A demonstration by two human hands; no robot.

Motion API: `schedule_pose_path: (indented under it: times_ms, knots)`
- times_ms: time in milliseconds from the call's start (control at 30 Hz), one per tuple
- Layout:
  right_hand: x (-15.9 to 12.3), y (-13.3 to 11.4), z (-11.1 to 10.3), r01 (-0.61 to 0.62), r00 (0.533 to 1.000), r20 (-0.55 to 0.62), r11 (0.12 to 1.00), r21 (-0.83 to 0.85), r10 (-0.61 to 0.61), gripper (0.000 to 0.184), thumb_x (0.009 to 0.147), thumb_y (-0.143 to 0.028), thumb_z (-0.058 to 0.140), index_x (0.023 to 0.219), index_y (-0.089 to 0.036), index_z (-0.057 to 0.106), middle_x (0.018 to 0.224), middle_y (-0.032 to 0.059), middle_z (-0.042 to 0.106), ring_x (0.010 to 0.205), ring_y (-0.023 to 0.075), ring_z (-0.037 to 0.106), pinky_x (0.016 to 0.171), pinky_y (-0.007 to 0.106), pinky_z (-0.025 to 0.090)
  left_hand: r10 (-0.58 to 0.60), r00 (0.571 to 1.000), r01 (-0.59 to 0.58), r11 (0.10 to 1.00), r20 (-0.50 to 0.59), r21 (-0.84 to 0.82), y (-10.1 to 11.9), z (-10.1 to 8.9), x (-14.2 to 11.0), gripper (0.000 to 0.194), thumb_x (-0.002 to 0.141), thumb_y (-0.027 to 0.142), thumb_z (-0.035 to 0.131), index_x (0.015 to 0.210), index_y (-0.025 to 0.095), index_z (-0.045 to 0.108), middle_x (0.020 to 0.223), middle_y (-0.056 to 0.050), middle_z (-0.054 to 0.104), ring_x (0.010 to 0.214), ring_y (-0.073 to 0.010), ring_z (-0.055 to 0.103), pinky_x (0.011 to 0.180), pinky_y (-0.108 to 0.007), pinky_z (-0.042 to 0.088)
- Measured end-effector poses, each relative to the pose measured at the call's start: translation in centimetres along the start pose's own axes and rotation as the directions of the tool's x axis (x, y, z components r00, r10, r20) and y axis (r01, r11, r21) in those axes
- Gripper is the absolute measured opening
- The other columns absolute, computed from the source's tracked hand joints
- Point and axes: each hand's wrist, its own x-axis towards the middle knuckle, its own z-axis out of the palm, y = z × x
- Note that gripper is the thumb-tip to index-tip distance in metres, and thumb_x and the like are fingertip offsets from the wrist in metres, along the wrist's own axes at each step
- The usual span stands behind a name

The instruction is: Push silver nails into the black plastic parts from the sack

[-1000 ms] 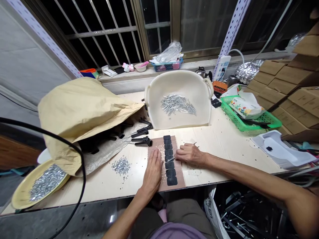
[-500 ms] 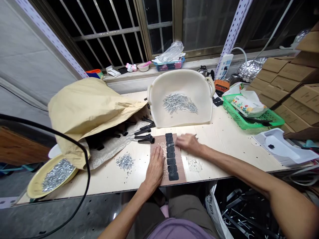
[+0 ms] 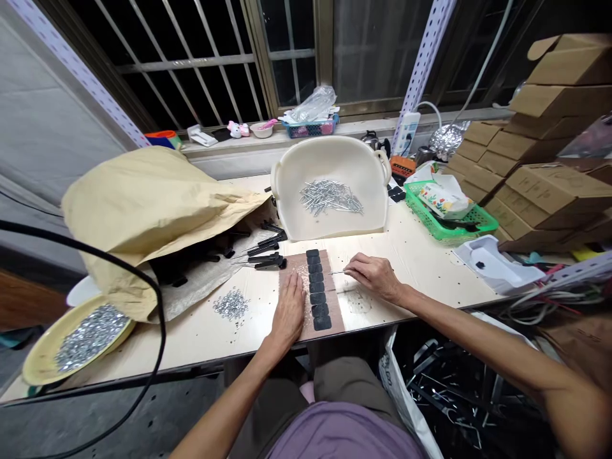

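My left hand (image 3: 289, 306) lies flat, fingers stretched out, on the left side of a brown mat (image 3: 336, 312). Beside its fingers, a column of black rounded pieces (image 3: 317, 298) runs down the mat. My right hand (image 3: 375, 275) is closed in a pinch just right of the mat. From its fingertips a thin metal rod (image 3: 338, 272) points left toward the black pieces; its far end is in the fingers, out of sight. Small pale bits are scattered on the mat near my left fingers. Several black-handled pieces with thin metal shafts (image 3: 268, 260) lie at the mat's upper left corner.
A white basin (image 3: 329, 226) with metal pins stands behind the mat. Left are a paper sack (image 3: 143, 197), a small metal-parts pile (image 3: 231, 305) and a yellow bowl (image 3: 36, 363). Right are a green basket (image 3: 442, 233), a white tray (image 3: 492, 264) and cardboard boxes (image 3: 554, 191).
My right hand has drawn back to the right from the column of black pieces, and the thin rod in it now shows. My left hand stays flat on the mat. The view has shifted slightly.
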Motion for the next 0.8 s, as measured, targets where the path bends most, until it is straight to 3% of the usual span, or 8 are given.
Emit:
schedule_pose_path:
  times_ms: [100,167,300,400,500,633,733,800]
  knots:
    - [-1.3,-0.4,-2.3,-0.021,0.998,0.056,1.000,-0.011,0.022,0.030,0.094,-0.034,0.039,0.090,-0.020,0.065,0.089,0.0041,0.063,0.072,0.0101,0.058,0.061,0.021,0.038,0.009,1.000,-0.009,1.000,-0.023,-0.001,0.0,0.2,0.0,0.045,0.095,0.024,0.022,0.134,0.006,0.035,0.142,-0.021,0.035,0.137,-0.0251,0.018,0.108,-0.048,0.031]
    - [-3.3,0.1,-5.4,-0.003,0.979,0.206,1.000,-0.026,0.008,0.031,0.094,-0.037,0.040,0.086,-0.023,0.066,0.084,0.0039,0.063,0.070,0.0104,0.059,0.057,0.023,0.038,0.002,1.000,-0.002,1.000,-0.023,0.007,0.0,0.3,-0.2,0.045,0.095,0.023,0.021,0.135,0.006,0.033,0.142,-0.021,0.035,0.137,-0.0248,0.019,0.107,-0.049,0.031]
    - [-7.4,2.3,-12.7,0.052,0.829,0.559,0.998,-0.026,-0.029,0.025,0.084,-0.051,0.052,0.083,-0.032,0.069,0.068,0.0055,0.065,0.057,0.0083,0.058,0.050,0.026,0.033,0.005,1.000,-0.005,0.999,0.002,0.036,0.2,0.4,-0.5,0.045,0.094,0.019,0.021,0.135,0.002,0.032,0.142,-0.023,0.033,0.137,-0.0253,0.019,0.108,-0.048,0.030]
    - [-6.1,1.7,-14.3,0.030,0.868,0.496,0.995,-0.094,0.021,0.028,0.081,-0.055,0.054,0.084,-0.032,0.069,0.069,0.0095,0.066,0.055,0.0101,0.058,0.050,0.029,0.032,-0.016,1.000,0.016,1.000,-0.003,0.025,0.4,0.3,-0.6,0.045,0.094,0.019,0.022,0.135,0.002,0.032,0.143,-0.023,0.033,0.137,-0.0261,0.019,0.108,-0.049,0.030]
    - [-0.4,-2.6,-10.2,0.036,0.943,0.333,0.998,-0.046,-0.018,0.028,0.090,-0.044,0.045,0.085,-0.027,0.067,0.079,0.0077,0.067,0.067,0.0138,0.060,0.058,0.028,0.038,-0.028,0.999,0.027,0.999,-0.028,-0.039,1.1,-0.3,-0.8,0.043,0.094,0.021,0.024,0.134,0.007,0.034,0.143,-0.021,0.035,0.137,-0.0261,0.023,0.106,-0.050,0.034]
    - [8.9,-8.6,0.7,0.185,0.962,0.205,0.983,0.007,-0.182,0.031,0.094,-0.036,0.040,0.081,-0.019,0.063,0.078,0.0054,0.062,0.071,0.0146,0.056,0.063,0.026,0.038,-0.069,0.988,0.052,0.991,-0.140,-0.124,1.2,-2.9,-2.1,0.037,0.093,0.020,0.030,0.127,0.015,0.046,0.137,-0.015,0.043,0.132,-0.0257,0.033,0.102,-0.047,0.040]
    - [14.1,-10.8,8.4,0.183,0.962,0.219,0.980,-0.080,-0.162,0.024,0.092,-0.033,0.046,0.083,-0.018,0.062,0.084,0.0063,0.062,0.078,0.0160,0.055,0.066,0.026,0.037,-0.230,0.938,0.201,0.970,-0.260,-0.136,-0.9,-5.9,-4.0,0.031,0.092,0.020,0.036,0.114,0.018,0.057,0.118,-0.012,0.055,0.115,-0.0245,0.047,0.094,-0.044,0.045]
    - [16.0,-11.3,11.9,0.153,0.965,0.231,0.980,-0.125,-0.121,0.018,0.088,-0.031,0.053,0.082,-0.017,0.062,0.085,0.0081,0.062,0.081,0.0184,0.055,0.068,0.028,0.036,-0.337,0.886,0.319,0.942,-0.319,-0.108,-3.1,-7.8,-5.4,0.028,0.091,0.022,0.039,0.106,0.019,0.062,0.106,-0.011,0.058,0.103,-0.0245,0.051,0.086,-0.043,0.048]
